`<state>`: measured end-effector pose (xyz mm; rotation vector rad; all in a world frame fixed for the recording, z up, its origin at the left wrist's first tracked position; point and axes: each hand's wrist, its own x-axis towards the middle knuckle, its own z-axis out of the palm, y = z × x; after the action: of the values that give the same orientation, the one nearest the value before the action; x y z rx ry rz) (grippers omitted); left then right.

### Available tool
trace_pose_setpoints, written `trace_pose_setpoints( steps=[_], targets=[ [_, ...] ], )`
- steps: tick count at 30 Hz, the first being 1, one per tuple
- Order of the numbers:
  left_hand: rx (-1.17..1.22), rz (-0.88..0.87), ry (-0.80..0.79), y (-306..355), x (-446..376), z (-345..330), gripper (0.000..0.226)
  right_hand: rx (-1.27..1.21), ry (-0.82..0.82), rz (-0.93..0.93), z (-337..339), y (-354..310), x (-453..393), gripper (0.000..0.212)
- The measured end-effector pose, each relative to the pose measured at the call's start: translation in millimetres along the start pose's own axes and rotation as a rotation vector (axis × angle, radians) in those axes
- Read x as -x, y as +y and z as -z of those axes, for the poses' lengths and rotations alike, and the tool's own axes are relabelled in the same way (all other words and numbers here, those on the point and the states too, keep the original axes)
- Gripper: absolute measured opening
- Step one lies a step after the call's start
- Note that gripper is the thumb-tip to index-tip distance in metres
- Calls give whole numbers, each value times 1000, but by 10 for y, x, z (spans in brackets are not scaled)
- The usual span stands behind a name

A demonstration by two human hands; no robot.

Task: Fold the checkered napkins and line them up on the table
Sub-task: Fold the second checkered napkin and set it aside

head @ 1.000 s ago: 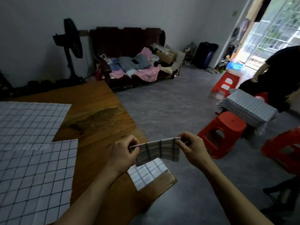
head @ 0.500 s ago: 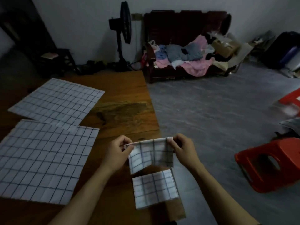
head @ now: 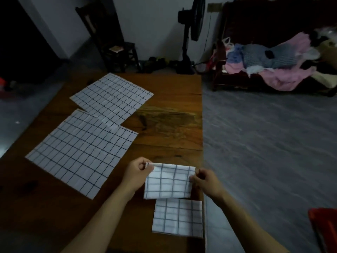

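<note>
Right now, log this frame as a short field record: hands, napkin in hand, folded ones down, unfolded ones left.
left hand: pinches top left corner of the held folded napkin
right hand: pinches its right edge
folded and set down: one folded napkin at the wooden table near edge
unfolded: near flat napkin, far flat napkin, overlapping

Wooden table [head: 169,125] with checkered napkins

Two unfolded napkins [head: 113,97] [head: 82,152] lie flat, corners overlapping, on its left; a folded napkin [head: 177,217] rests at the near right edge.
</note>
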<state>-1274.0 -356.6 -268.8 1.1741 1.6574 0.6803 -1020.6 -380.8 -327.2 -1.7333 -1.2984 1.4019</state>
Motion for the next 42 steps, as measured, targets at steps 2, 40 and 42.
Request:
trace_pose_setpoints(
  steps=[2,40,42],
  targets=[
    [17,10,13,-28,-78,35,3,-26,15,-31,-31,-25,-42,17],
    [-311,-246,-163,39,-960,150,30,131,332,-22,69,-500,-139,31],
    [-346,-312,-162,118,-951,149,32,168,354,-2,105,-560,-69,32]
  ],
)
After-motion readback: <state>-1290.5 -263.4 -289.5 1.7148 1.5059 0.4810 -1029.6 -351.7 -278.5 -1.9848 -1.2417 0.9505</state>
